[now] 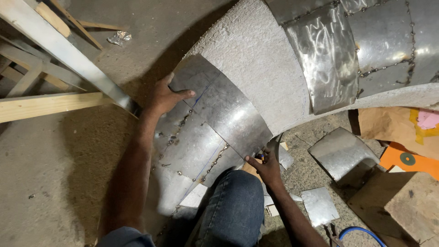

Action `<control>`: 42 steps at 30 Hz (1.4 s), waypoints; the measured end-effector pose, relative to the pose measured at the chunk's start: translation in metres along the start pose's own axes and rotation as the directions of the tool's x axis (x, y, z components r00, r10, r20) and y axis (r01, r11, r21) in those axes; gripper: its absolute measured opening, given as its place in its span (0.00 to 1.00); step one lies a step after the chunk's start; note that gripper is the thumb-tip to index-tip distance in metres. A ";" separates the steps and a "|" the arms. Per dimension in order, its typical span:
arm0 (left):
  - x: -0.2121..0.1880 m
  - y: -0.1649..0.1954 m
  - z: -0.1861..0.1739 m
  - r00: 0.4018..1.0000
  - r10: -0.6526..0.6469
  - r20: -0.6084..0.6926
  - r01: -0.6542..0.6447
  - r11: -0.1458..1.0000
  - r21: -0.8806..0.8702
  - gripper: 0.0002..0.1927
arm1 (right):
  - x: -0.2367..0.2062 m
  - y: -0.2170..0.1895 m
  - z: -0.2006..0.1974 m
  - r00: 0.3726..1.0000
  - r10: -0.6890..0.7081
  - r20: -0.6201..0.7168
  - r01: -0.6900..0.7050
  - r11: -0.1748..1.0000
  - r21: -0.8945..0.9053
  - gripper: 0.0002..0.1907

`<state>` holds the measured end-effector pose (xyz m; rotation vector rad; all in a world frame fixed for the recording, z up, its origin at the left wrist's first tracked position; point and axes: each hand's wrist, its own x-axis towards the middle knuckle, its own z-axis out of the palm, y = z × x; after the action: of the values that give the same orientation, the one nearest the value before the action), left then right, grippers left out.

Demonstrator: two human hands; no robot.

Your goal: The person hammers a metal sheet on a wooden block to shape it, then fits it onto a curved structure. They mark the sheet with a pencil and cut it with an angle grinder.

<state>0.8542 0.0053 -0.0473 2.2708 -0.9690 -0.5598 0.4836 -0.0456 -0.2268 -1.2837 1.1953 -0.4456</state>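
Curved metal sheet held against an insulated pipe bend, pinned only by hand pressure.

The left hand [165,97] lies flat and spread on the upper corner of the loose sheet-metal segment [224,110], gripping nothing, while the right hand's [266,165] fingers [252,160] pinch the lower edge just below. The segment rests on the grey insulation [256,59] and overlaps the riveted cladding [183,151] beneath the left fingers. The springy sheet could slide or spring off the curve if either hand eases, and its bare cut edge could slice the pinching fingers.
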 end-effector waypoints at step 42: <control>-0.210 0.173 0.293 0.904 0.428 -0.001 -0.136 0.285 -0.949 0.25 | -0.156 0.147 -0.212 0.904 0.221 -0.366 -0.049 0.903 0.426 0.21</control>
<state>0.4628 -0.0377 -0.1163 0.9151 -0.7959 -0.9544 0.1914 0.0228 -0.2576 -0.7531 1.4360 -0.8411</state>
